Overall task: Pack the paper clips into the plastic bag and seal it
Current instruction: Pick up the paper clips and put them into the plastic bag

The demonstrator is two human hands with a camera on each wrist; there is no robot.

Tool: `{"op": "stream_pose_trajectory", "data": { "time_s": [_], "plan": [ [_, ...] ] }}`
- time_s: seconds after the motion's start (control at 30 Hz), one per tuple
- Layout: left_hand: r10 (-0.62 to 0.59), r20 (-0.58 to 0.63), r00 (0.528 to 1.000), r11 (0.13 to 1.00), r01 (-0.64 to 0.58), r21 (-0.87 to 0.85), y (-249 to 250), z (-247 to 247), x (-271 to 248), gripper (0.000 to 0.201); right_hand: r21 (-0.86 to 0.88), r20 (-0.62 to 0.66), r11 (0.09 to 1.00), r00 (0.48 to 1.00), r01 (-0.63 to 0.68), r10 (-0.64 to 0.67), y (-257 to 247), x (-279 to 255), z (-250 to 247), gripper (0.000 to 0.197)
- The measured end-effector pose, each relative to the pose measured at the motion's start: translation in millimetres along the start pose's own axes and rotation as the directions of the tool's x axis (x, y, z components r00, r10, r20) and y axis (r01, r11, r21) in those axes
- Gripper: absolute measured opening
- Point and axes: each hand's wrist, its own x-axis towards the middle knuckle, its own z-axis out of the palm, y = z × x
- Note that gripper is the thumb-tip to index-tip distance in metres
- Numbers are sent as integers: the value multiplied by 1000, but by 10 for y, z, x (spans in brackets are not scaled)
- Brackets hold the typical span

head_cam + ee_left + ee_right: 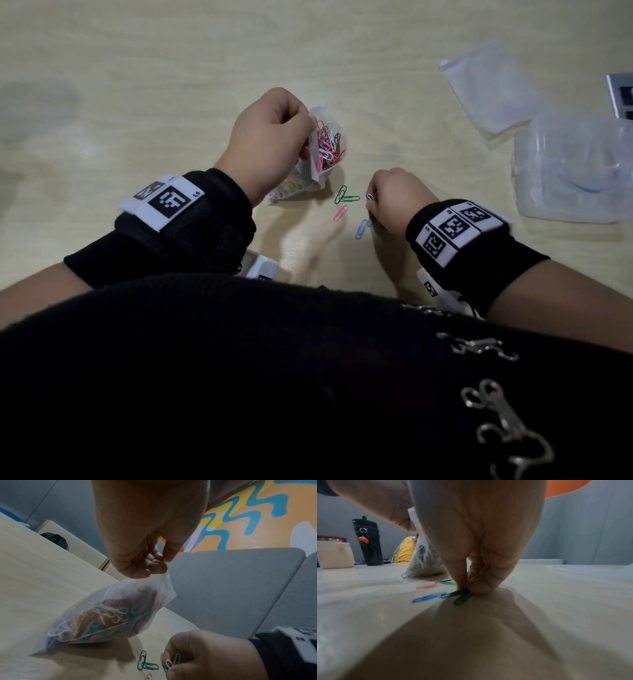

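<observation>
A clear plastic bag (322, 150) stuffed with coloured paper clips (327, 142) sits on the table with its mouth up. My left hand (310, 120) pinches the bag's top rim between thumb and fingers and holds it up; the left wrist view shows this left hand (163, 561) over the bag (109, 615). To the right, my right hand (370, 202) is down on the table, pinching a few clips (173, 661). Its fingertips (462, 586) touch two dark green clips (460, 597). Loose on the table lie two green clips (346, 197), a pink clip (340, 213) and a blue clip (362, 229).
Spare empty plastic bags (486, 85) lie at the far right. A clear plastic container (575, 164) sits in front of them. A grey object (621, 96) shows at the right edge. A black bottle (368, 540) stands far left on the table.
</observation>
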Motion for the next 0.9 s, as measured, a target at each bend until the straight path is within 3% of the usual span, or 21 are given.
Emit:
{"op": "stream_pose_trajectory", "data": {
  "time_s": [0.2,0.33,0.4,0.47,0.53,0.7,0.83,0.9],
  "plan": [
    [1,5,1000,1000,-1,8,2,9,-5,19,15,-6,1000,1000,-25,25,-1,-10,-40,17],
    [-5,8,1000,1000,5,8,4,-1,-9,18,233,-97,970,990,-73,98,-47,-63,-261,7],
    [-6,8,1000,1000,6,8,5,0,-11,16,467,-176,884,975,-36,133,-117,-93,-430,4],
    [-9,8,1000,1000,9,5,7,6,-16,15,671,-221,740,965,45,142,-229,-147,-619,7],
    [-9,16,1000,1000,9,0,15,19,-28,10,744,-221,660,971,107,92,-364,-180,-757,8],
    [-17,15,1000,1000,17,-7,34,37,-49,3,640,-245,748,970,174,-16,-628,-113,-785,12],
    [-14,-1,1000,1000,14,-23,15,-7,-36,6,630,-319,754,947,184,36,-575,-92,-756,7],
    [-17,-10,1000,1000,16,-26,1,-24,-26,7,642,-294,756,951,127,90,-454,-99,-716,12]
  ]
}}
